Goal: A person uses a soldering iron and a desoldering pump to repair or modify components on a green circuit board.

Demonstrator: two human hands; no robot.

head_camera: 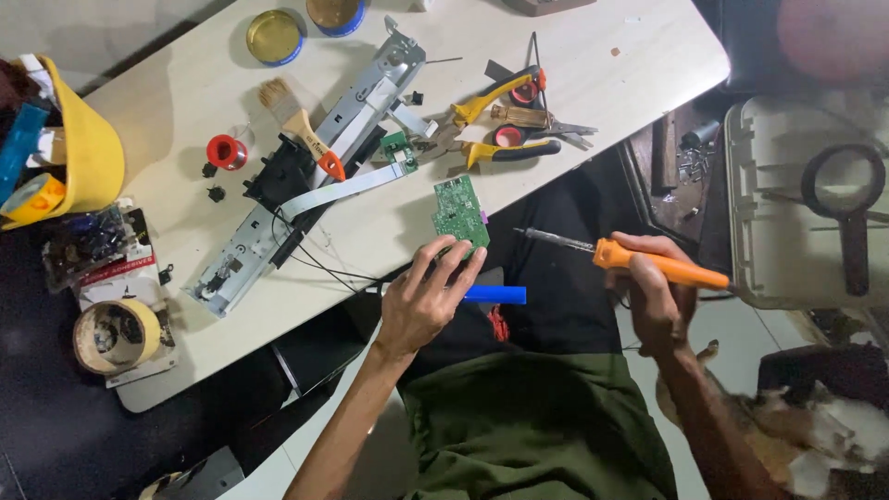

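- While the board [459, 211] lies at the table's [593, 56] near edge, the left hand [424, 298] rests curled fingertips on its near end, with a blue tube [494, 294] under the palm.
- Thin, stiff and light by its look, the board is likely fragile on the component face; its bare edges seem the safest hold.
- Right of the board, the right hand [656, 294] is wrapped around an orange soldering iron [639, 261], tip aimed at the board, not touching.
- Left of the board: a white ribbon cable [347, 188], a metal chassis [315, 167], a brush [301, 125].
- Beyond the board: yellow pliers [500, 153], scissors [532, 116].
- Loose black wires [324, 264] run close beside the board.
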